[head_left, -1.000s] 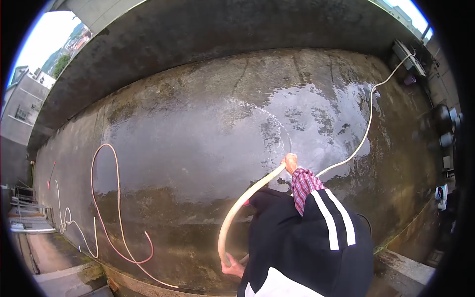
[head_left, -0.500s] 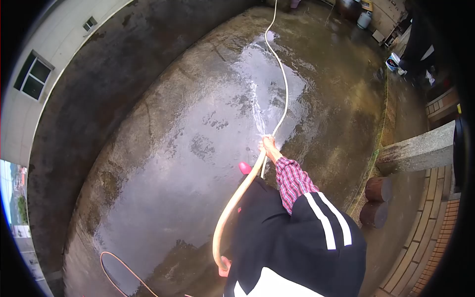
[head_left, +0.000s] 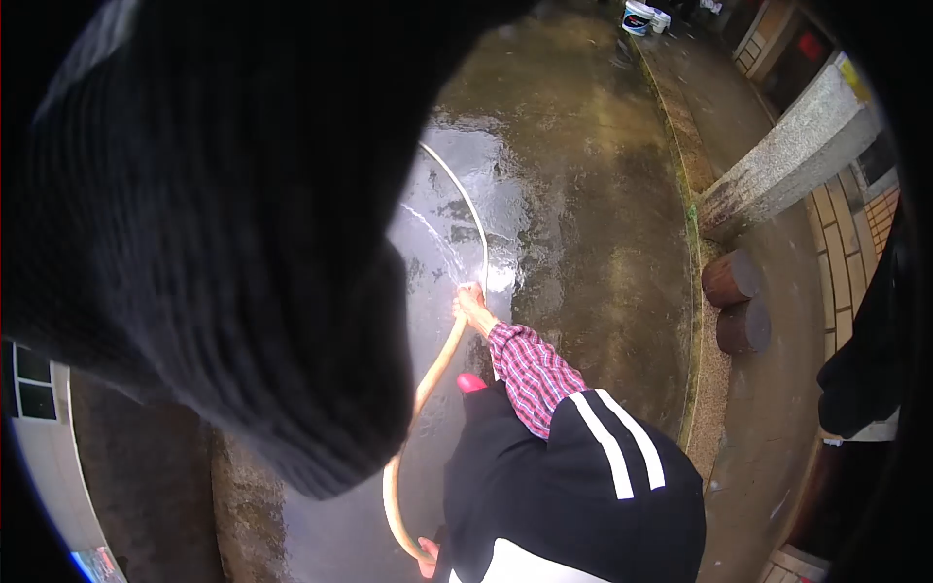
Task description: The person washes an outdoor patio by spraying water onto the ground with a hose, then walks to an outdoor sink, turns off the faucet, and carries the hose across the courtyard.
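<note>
My right hand (head_left: 471, 303), at the end of a plaid sleeve, is closed around the front of a cream-coloured hose (head_left: 442, 367). A thin stream of water (head_left: 437, 235) sprays forward and left from it. Below, the hose bends down to my left hand (head_left: 427, 559), partly visible at the bottom edge with its fingers around the hose. Another stretch of hose (head_left: 468, 199) runs ahead over the wet ground and passes beside my right hand. A pink shoe tip (head_left: 471, 382) shows below my right wrist. Dark ribbed fabric (head_left: 243, 272), very close to the camera, covers much of the left.
Wet concrete (head_left: 603, 243) spreads ahead, with a low raised edge (head_left: 692, 262) along the right. Beyond it stand a stone pillar (head_left: 787, 160) and two round wooden stumps (head_left: 731, 279). White buckets (head_left: 637, 17) are at the top. A window (head_left: 35, 384) shows at far left.
Dark ribbed fabric has come in from the left, covering the ground there. The view has turned right. Both hands still hold the hose, and the water stream now leans further left.
</note>
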Motion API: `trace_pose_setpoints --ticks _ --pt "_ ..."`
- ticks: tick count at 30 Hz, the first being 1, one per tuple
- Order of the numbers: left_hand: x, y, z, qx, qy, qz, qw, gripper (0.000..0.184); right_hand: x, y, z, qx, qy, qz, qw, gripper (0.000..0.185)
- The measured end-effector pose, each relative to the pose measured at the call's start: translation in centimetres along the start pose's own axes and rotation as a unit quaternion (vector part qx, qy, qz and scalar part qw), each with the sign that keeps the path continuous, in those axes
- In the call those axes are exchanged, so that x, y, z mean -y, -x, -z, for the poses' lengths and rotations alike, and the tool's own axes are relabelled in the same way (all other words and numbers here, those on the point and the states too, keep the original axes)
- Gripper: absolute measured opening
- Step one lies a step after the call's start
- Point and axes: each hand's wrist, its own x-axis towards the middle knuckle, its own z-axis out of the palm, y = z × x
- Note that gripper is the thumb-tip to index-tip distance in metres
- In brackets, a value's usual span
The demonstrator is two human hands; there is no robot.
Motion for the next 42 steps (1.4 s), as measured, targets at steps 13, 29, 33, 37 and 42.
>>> trace_pose_setpoints --ticks 13,29,33,37,42 --pt "-5.7 -6.6 -9.3 0.256 0.036 -0.051 0.965 0.023 7.3 -2.7 15.2 -0.18 -0.086 0.029 0.979 0.013" --pt "-11.6 -21.6 -19.1 0.381 0.126 -0.075 0.913 0.041 15.1 -10.0 4.1 -0.197 -0.107 0.118 0.967 0.014" --pt "-14.2 -25.0 -22.7 0.473 0.109 -0.039 0.873 0.039 17.1 -10.9 4.1 -0.224 -0.179 0.13 0.949 0.013" --pt "-16.3 -27.2 -28.3 0.512 0.087 -0.071 0.851 0.038 19.4 -12.5 5.5 -0.276 -0.182 0.152 0.931 0.011" --pt "-20.1 -29.0 -36.9 0.543 0.049 -0.131 0.828 0.036 22.0 -15.8 8.1 -0.342 -0.231 0.185 0.892 0.01"
